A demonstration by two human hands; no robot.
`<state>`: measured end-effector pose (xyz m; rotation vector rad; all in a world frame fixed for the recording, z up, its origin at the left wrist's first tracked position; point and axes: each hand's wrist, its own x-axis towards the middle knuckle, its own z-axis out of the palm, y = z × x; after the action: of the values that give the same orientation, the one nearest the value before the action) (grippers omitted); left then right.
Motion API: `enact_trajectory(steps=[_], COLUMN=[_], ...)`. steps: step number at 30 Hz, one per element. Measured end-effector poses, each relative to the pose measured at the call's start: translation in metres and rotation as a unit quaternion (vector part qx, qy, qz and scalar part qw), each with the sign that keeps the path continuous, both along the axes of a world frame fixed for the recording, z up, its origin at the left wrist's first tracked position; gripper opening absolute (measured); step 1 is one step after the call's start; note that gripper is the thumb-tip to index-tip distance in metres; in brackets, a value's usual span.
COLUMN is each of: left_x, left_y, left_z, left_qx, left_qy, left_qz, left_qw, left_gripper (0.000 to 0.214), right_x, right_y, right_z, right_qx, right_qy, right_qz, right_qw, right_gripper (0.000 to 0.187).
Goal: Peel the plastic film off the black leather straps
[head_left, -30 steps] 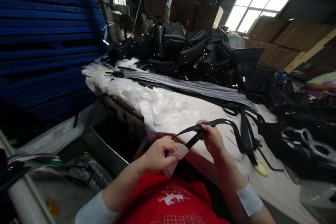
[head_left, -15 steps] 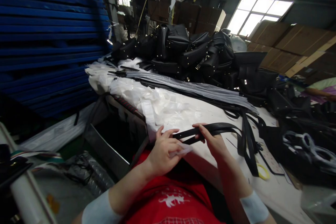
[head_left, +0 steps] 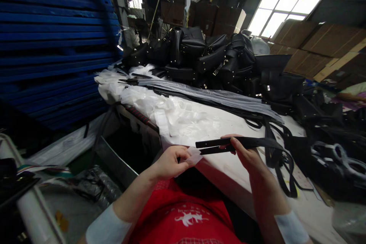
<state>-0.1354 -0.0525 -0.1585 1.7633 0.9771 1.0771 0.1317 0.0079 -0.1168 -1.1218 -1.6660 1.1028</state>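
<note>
My right hand [head_left: 243,150] grips a doubled black strap [head_left: 265,142] between thumb and fingers. Two of its ends stick out to the left, and the rest loops down over the table edge side at the right. Closed in a pinch, my left hand [head_left: 173,161] holds a small piece of translucent white wrapping [head_left: 195,156] right at the lower strap end. Whether the wrapping still covers that tip I cannot tell. Behind the hands lies a heap of crumpled white wrappings [head_left: 183,116] on the white table [head_left: 228,122].
Long wrapped straps [head_left: 206,93] lie across the table, with black bags [head_left: 197,45] piled behind. Blue pallets [head_left: 57,45] stack up at the left. A metal-edged bin [head_left: 118,162] stands below the table's left side. Cardboard boxes [head_left: 323,45] and a person's arm [head_left: 347,95] are at the right.
My right hand has shifted right with the strap, drawing it away from my left hand. My left hand has closed into a pinch on the wrapping and moved slightly left and down.
</note>
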Motion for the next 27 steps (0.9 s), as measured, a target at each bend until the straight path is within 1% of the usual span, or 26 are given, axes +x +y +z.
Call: enact_trajectory(steps=[5, 8, 11, 14, 18, 21, 24, 27], left_x=[-0.003, -0.004, -0.004, -0.006, -0.013, -0.018, -0.022, -0.024], left_y=[-0.001, 0.000, 0.001, 0.003, 0.004, 0.005, 0.004, 0.005], left_z=[0.000, -0.001, -0.003, -0.005, -0.010, -0.012, -0.013, -0.017], left_qx=[0.003, 0.001, -0.007, -0.019, -0.072, -0.141, -0.197, -0.224], left_qy=[-0.006, -0.002, 0.001, 0.001, -0.009, -0.042, -0.087, -0.112], left_qz=[-0.010, -0.011, -0.013, -0.026, -0.079, -0.147, -0.210, -0.226], left_qw=[1.000, 1.000, 1.000, 0.999, 0.994, 0.978, 0.954, 0.942], left_gripper=[0.023, 0.023, 0.023, 0.023, 0.024, 0.028, 0.027, 0.026], right_x=[-0.002, -0.001, 0.002, 0.004, 0.006, 0.007, 0.010, 0.015], right_y=[0.001, 0.000, 0.001, 0.002, 0.003, 0.003, 0.001, 0.000], right_z=[-0.004, -0.005, -0.004, 0.000, 0.014, 0.029, 0.045, 0.056], right_qx=[-0.008, -0.005, 0.008, 0.027, 0.072, 0.097, 0.093, 0.082], right_qy=[0.003, 0.015, 0.048, 0.107, 0.198, 0.244, 0.279, 0.321], right_qz=[0.019, 0.018, 0.007, 0.007, -0.006, -0.008, 0.028, 0.031], right_qw=[1.000, 1.000, 0.999, 0.994, 0.977, 0.965, 0.955, 0.943], right_gripper=[0.035, 0.032, 0.030, 0.030, 0.027, 0.030, 0.031, 0.027])
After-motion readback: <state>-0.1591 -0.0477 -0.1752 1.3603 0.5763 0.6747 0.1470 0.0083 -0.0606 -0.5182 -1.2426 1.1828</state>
